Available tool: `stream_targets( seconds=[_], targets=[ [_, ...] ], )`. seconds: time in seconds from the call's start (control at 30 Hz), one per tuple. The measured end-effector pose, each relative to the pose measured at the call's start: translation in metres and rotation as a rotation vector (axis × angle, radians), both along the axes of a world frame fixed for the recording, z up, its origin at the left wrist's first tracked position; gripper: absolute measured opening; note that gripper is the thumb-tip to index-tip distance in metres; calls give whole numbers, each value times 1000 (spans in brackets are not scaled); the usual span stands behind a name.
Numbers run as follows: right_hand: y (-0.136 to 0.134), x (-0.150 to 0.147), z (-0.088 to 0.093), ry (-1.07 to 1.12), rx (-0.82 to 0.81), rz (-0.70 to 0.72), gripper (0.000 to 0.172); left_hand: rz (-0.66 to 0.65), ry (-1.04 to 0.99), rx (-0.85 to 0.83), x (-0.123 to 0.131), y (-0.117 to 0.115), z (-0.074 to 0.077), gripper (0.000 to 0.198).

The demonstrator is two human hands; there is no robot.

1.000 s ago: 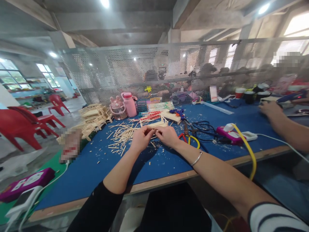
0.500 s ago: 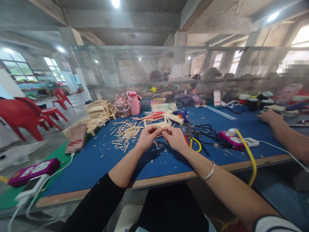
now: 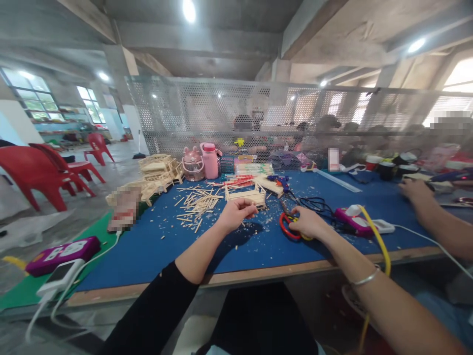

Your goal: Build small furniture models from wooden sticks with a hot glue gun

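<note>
Head view: from far away I look down on two bare hands over a blue tabletop. My left hand has its thumb and fingers pinched together; I cannot tell if a tiny bit of wood is between the tips. Just past it sits a small wooden frame, standing on the tabletop near the middle, and from here I cannot tell if the hand touches it. My right hand is at the tool with one red handle and one yellow handle, its fingers bent over the handles. I cannot tell if it has a tight grip. A silver bracelet is around that arm. Left of the frame, thin wooden sticks lie in a messy pile, and little crumbs of wood are all around. Red sticks lie behind the frame. A blue glue gun is just to the right of them, and black cords curl near a purple power strip. Farther back on the left I see a pink bottle beside a clear pink jar, then a stack of wooden pieces. At the far right, a co-worker's hand rests near the tabletop.
</note>
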State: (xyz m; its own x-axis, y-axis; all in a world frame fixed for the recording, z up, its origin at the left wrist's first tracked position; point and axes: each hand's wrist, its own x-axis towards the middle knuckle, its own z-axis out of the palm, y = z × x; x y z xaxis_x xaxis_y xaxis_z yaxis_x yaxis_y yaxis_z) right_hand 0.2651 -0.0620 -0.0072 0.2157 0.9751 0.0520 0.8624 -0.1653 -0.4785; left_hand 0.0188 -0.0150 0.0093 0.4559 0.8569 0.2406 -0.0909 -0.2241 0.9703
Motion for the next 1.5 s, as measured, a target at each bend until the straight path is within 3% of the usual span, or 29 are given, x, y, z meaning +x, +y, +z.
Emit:
stream_targets(
  seconds=[0.1, 0.2, 0.33, 0.4, 0.53, 0.67, 1.03, 1.3, 1.5],
  targets=[
    [-24, 1, 2, 446, 69, -36, 50, 16, 40, 57, -1, 0, 1, 33],
    [-50, -5, 1, 905, 198, 92, 60, 39, 86, 126, 0, -3, 4, 32],
    [-58, -26, -2, 1173, 270, 201, 52, 40, 104, 157, 1, -6, 7, 37],
    [-52, -37, -2, 1163, 277, 239, 48, 23, 88, 126, 1, -5, 6, 40],
    [-40, -55, 4, 1075, 303, 413, 59, -51, 76, 47, 0, -5, 4, 46],
    [-38, -69, 13, 886, 290, 521, 40, -85, 51, 51, 0, -9, 7, 46],
    [-43, -89, 18, 818, 291, 504, 44, 90, 49, 195, 4, -18, 14, 42],
    [-47, -90, 17, 792, 306, 539, 44, 74, 79, 314, 2, -19, 17, 36],
    [-50, -93, 16, 736, 363, 524, 43, 20, 70, 303, 2, -23, 19, 35]
  ],
)
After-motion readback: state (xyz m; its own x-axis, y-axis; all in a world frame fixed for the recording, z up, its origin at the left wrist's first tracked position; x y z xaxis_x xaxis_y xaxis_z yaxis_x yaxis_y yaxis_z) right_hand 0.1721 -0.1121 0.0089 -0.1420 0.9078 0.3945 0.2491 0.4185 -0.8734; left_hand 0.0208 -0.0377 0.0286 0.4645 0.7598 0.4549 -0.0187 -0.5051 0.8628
